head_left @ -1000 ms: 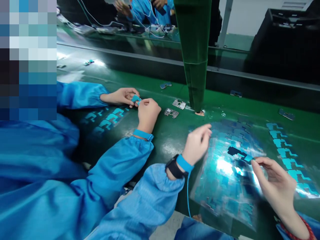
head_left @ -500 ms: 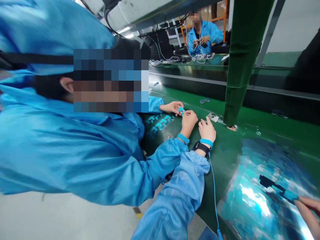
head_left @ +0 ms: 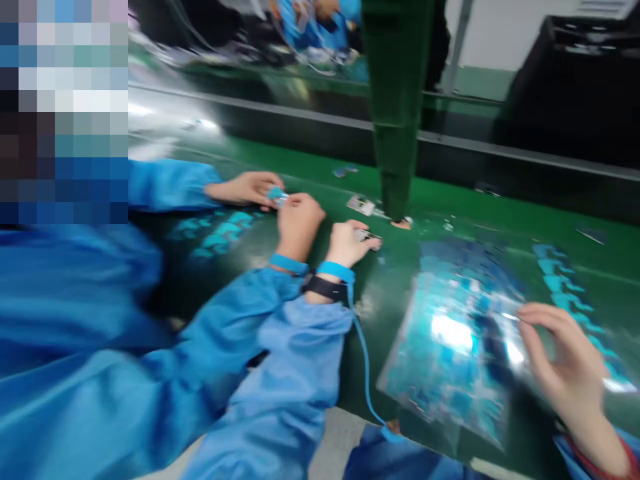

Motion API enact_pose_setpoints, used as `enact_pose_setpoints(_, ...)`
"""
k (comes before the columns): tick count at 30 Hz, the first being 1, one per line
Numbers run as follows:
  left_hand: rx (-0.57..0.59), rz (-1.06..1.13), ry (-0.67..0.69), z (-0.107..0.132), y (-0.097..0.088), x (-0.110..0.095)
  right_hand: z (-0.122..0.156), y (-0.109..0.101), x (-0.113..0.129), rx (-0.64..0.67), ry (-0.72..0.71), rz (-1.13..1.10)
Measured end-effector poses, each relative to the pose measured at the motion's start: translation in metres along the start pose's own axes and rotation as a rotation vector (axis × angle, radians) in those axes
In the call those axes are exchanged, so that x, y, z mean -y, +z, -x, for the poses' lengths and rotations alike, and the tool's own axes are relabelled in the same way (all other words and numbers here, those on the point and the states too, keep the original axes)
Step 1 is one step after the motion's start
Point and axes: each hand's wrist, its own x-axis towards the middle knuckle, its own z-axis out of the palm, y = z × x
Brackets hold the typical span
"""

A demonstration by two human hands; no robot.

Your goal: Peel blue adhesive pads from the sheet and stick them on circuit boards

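My left hand (head_left: 349, 243), with a black watch and a blue wrist strap, lies on the green belt with its fingertips closed on a small metal part (head_left: 369, 237). A second metal part (head_left: 361, 205) lies just beyond it. My right hand (head_left: 567, 360) hovers over a shiny sheet of blue stickers (head_left: 450, 347) and pinches a thin sticker (head_left: 509, 316) at its fingertips; blur hides the detail. A co-worker in a blue coat sits to my left, and that person's hands (head_left: 280, 203) hold a small blue piece close beside my left hand.
A green post (head_left: 397, 113) stands on the belt behind the metal parts. Rows of blue stickers (head_left: 570, 293) lie at the right and another set (head_left: 220, 233) by the co-worker. Small parts (head_left: 345, 171) are scattered on the far belt. The picture is motion-blurred.
My left hand left the sticker sheet, reached left to the metal parts and closed on one. The view swung left and back. My right hand stayed over the sheet.
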Motion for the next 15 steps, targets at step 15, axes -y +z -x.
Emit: enact_pose_setpoints(15,0.5,0.892,-0.337,0.129,0.052,-0.092,-0.011,0.009,0.026,0.019,0.385,-0.362)
